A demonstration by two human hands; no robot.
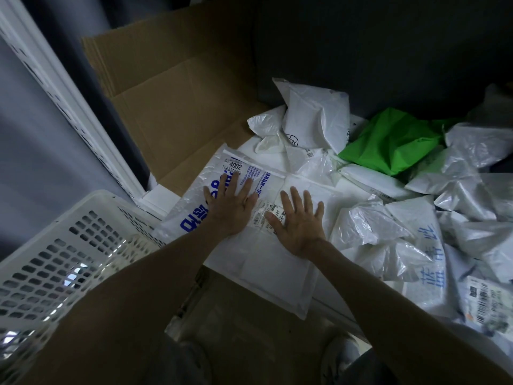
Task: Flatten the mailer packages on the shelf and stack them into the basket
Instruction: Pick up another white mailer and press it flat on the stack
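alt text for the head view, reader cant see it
A person's left hand and right hand press flat on white mailers, fingers spread. A white basket sits at lower left; crumpled mailers and a green bag are piled to the right, cardboard behind.

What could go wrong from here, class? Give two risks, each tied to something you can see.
The white mailer under the right hand seems to overhang the shelf at its front edge; it might slip off once the hands lift.
The left hand presses a blue-printed mailer overlapping it; the two could slide apart on the way to the basket.
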